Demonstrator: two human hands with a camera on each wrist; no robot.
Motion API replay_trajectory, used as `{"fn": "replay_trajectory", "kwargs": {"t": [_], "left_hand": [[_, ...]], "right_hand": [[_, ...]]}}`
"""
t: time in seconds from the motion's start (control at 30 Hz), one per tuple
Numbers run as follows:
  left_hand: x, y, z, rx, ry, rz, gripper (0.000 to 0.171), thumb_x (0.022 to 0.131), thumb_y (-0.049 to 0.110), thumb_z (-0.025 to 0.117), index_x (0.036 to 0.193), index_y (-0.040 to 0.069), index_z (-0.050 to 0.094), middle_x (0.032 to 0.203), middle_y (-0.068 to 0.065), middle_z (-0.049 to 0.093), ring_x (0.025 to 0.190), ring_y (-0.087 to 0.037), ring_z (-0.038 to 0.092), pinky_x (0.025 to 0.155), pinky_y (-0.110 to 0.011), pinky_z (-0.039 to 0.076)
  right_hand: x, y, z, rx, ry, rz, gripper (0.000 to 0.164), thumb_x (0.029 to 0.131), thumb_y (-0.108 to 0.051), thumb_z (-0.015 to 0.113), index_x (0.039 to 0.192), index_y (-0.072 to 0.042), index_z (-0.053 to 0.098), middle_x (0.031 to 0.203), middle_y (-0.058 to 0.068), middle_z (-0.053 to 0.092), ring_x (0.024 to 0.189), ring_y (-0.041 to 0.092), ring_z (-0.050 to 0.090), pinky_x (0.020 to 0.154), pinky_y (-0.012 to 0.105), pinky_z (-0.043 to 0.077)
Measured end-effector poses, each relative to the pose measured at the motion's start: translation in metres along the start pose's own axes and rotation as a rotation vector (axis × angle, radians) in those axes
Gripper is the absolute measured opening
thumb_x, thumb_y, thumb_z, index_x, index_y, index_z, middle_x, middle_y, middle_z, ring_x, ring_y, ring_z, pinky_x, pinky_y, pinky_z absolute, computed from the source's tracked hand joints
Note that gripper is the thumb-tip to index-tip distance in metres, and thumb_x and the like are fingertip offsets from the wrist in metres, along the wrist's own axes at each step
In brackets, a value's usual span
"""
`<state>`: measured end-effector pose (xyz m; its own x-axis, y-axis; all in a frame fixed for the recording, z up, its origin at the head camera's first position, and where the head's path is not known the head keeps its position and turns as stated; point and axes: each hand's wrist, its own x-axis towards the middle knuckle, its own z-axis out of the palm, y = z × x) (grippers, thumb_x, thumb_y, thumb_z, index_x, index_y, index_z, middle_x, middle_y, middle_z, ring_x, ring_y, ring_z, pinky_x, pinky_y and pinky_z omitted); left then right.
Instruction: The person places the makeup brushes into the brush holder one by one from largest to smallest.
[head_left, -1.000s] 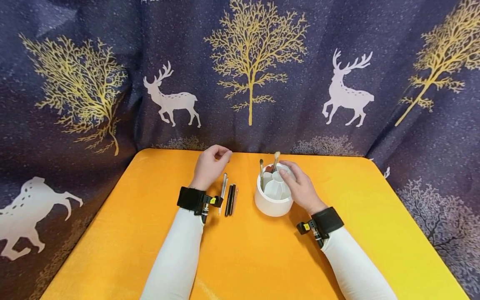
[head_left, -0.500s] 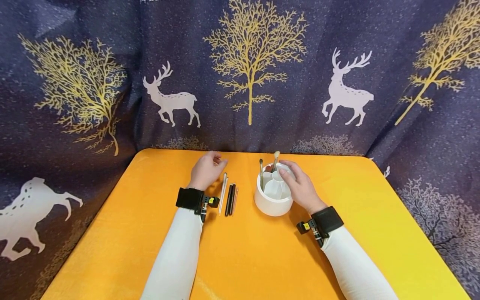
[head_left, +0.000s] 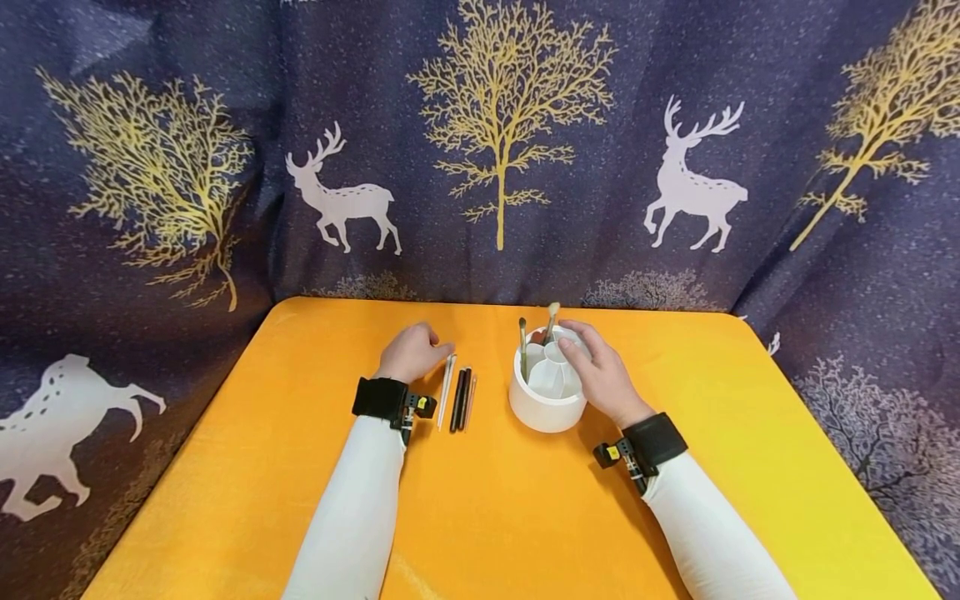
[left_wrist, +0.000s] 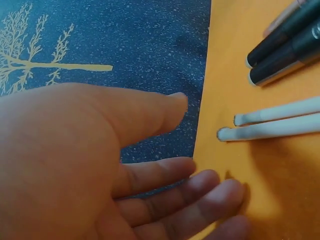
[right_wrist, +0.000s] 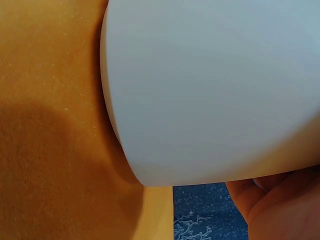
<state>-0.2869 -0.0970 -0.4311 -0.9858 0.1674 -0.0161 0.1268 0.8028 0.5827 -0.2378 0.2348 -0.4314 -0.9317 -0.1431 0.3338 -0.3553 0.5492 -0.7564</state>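
Observation:
A round white brush holder [head_left: 547, 412] with petal-shaped compartments stands on the table. A dark-tipped brush [head_left: 522, 342] and a pale-bristled brush [head_left: 552, 317] stick up out of it. My right hand [head_left: 603, 371] holds the holder by its right side, with the thumb at the rim; the right wrist view shows mostly its smooth outer wall. Left of the holder lie two slim white brushes [head_left: 446, 392]. Beside their far ends hovers my left hand [left_wrist: 115, 170], thumb and fingers apart, holding nothing. Two black-handled brushes [head_left: 461, 400] lie alongside, then a thin brownish brush [head_left: 471, 404].
An orange cloth covers the table [head_left: 480, 517]. Behind its far edge hangs a dark blue curtain [head_left: 600, 208] printed with deer and trees. A reddish item [head_left: 537, 337] shows in a rear compartment of the holder.
My left hand has come down and back toward me, from beyond the white brushes to beside their far ends. The right hand and the holder have stayed put.

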Motion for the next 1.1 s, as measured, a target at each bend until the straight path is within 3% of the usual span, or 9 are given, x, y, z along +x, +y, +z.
{"fn": "replay_trajectory", "kwargs": {"t": [0.07,0.17,0.27,0.7,1.1], "left_hand": [[0.0,-0.001,0.001,-0.002,-0.032,-0.009,0.037,0.097,0.048,0.059,0.093,0.012,0.06,0.07,-0.002,0.049,0.053,-0.019,0.04,0.056,-0.035,0.033],[0.002,-0.003,0.003,0.005,-0.065,-0.017,0.044,0.097,0.049,0.058,0.069,0.017,0.048,0.058,-0.001,0.037,0.05,-0.019,0.029,0.05,-0.036,0.022],[0.005,-0.005,0.005,0.021,-0.078,-0.024,0.049,0.097,0.048,0.058,0.06,0.019,0.044,0.053,0.0,0.036,0.046,-0.018,0.028,0.047,-0.035,0.019],[0.002,0.0,0.007,0.034,-0.145,-0.039,0.05,0.096,0.046,0.06,0.057,0.019,0.046,0.053,-0.001,0.036,0.045,-0.019,0.029,0.045,-0.036,0.022],[0.002,0.008,0.013,0.085,-0.128,-0.062,0.046,0.091,0.039,0.067,0.055,0.019,0.047,0.05,0.0,0.036,0.043,-0.019,0.039,0.044,-0.033,0.027]], "right_hand": [[0.0,0.0,0.0,-0.001,-0.001,0.0,0.05,0.102,-0.055,0.044,0.143,-0.028,0.047,0.144,-0.002,0.049,0.134,0.021,0.041,0.107,0.052,0.032],[0.0,0.001,0.0,-0.001,0.0,0.003,0.05,0.101,-0.055,0.044,0.143,-0.028,0.048,0.144,-0.002,0.05,0.133,0.021,0.041,0.107,0.052,0.032],[0.0,0.001,0.001,-0.001,-0.002,0.006,0.049,0.101,-0.056,0.044,0.143,-0.029,0.047,0.143,-0.002,0.05,0.133,0.021,0.041,0.107,0.053,0.032],[0.001,-0.001,0.0,-0.003,-0.007,0.017,0.051,0.101,-0.057,0.044,0.143,-0.029,0.047,0.145,-0.004,0.048,0.135,0.02,0.039,0.107,0.054,0.031],[0.0,-0.003,0.0,-0.01,-0.012,0.027,0.054,0.101,-0.058,0.043,0.144,-0.025,0.047,0.146,-0.004,0.047,0.135,0.021,0.039,0.107,0.054,0.03]]}}
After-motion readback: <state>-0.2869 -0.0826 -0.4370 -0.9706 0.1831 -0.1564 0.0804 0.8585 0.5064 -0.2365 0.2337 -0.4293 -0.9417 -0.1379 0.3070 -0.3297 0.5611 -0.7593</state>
